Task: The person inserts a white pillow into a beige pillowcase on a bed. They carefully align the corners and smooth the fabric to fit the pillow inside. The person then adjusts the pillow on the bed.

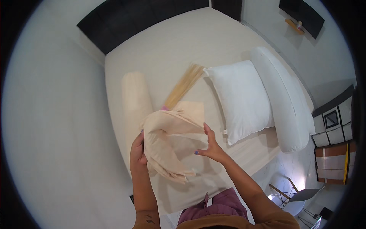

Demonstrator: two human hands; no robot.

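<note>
A bunched cream fabric cover, likely a pillowcase [160, 140], is held up over the near part of the bed. My left hand [139, 148] grips its left side. My right hand [211, 143] is spread at the right of the cloth, thumb and fingers apart; whether a fingertip touches the cloth edge I cannot tell. Behind the cloth a stick broom [184, 86] lies on the bed sheet, its handle end hidden. A cream-covered bolster [135, 93] lies to the left, its near end partly hidden. To the right is a white uncovered pillow [243, 100].
White bolster [281, 100] beside the pillow at the right edge of the bed [177, 43]. Dark headboard [143, 20] at the far side, wall at left. Chair [300, 197], taped cardboard box [331, 164] and white storage unit [334, 123] stand at right; a television [303, 15] hangs on the wall.
</note>
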